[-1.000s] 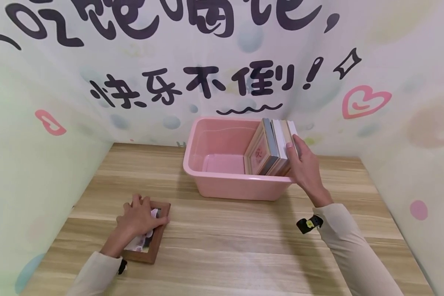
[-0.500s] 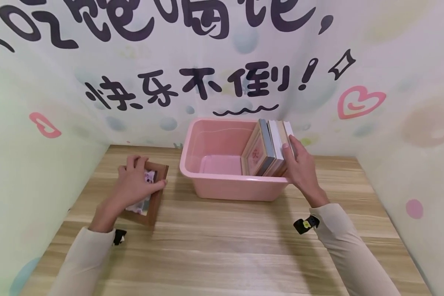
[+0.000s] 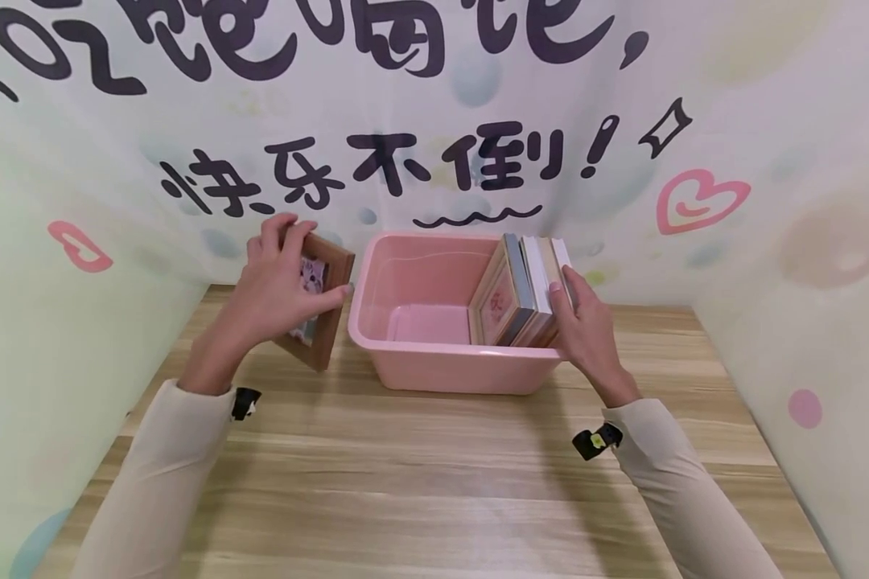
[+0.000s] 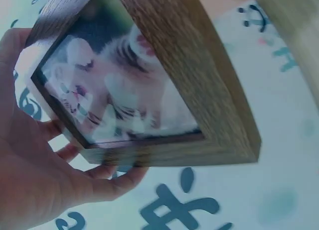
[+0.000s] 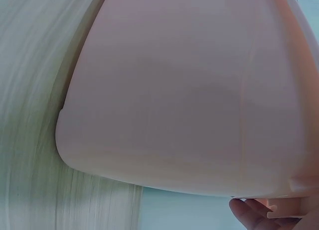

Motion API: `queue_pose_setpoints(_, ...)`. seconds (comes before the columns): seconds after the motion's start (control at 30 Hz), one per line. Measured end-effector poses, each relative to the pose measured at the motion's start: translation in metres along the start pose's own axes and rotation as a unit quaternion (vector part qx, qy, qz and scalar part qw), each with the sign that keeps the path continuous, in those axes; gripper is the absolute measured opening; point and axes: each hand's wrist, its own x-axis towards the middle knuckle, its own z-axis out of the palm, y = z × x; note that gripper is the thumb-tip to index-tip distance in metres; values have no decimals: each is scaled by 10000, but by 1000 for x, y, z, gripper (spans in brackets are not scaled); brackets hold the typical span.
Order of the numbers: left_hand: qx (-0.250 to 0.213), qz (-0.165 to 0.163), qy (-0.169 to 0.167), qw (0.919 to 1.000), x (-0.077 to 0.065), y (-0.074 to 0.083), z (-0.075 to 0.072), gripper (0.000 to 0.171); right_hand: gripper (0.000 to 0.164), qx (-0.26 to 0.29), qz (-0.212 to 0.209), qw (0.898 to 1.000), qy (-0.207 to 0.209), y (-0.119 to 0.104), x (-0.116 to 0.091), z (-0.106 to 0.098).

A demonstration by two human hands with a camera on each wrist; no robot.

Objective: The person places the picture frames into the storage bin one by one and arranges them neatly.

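My left hand [image 3: 278,285] holds a brown wooden picture frame [image 3: 329,322] by its edges, tilted and raised beside the pink plastic bin [image 3: 449,366]. In the left wrist view a striped kitten picture shows behind the frame's glossy front, with fingers around its edges. Several picture frames [image 3: 521,277] stand on edge in a row at the bin's right end. Against them, at the bin's right rim, lies my right hand [image 3: 586,330], its thumb by the rightmost ones. The right wrist view shows the bin's outer side wall [image 5: 174,100], with fingertips [image 5: 244,212] at the rim.
The bin stands on a wood-grain table [image 3: 405,482] near its back edge. Its left part shows a bare pink floor [image 3: 427,322]. A printed curtain-like wall [image 3: 405,104] rises close behind, with walls at both sides.
My left hand has lifted the kitten picture frame off the table and carried it forward, up to the bin's left side, tilting it more upright. My right hand stays at the bin's right end.
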Motion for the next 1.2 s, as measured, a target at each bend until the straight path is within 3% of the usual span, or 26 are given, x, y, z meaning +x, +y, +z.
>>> queue_pose_setpoints(0.23, -341, 495, 154, 9981, 26, 28, -5, 94, 63, 41, 28, 10000, -21, 1, 0, -1)
queue_pose_setpoints(0.5, -579, 1074, 155, 9924, 55, 59, 2, 92, 62, 42, 36, 10000, 45, 2, -1, -2)
queue_pose_setpoints(1.03, -825, 1952, 2, 9773, 100, 95, 41, 91, 58, 102, -114, 9998, 159, 3, -1, 2)
queue_pose_setpoints(1.2, -908, 2196, -74, 9713, 111, 100, 55, 91, 58, 65, -130, 9997, 176, 4, 0, 0)
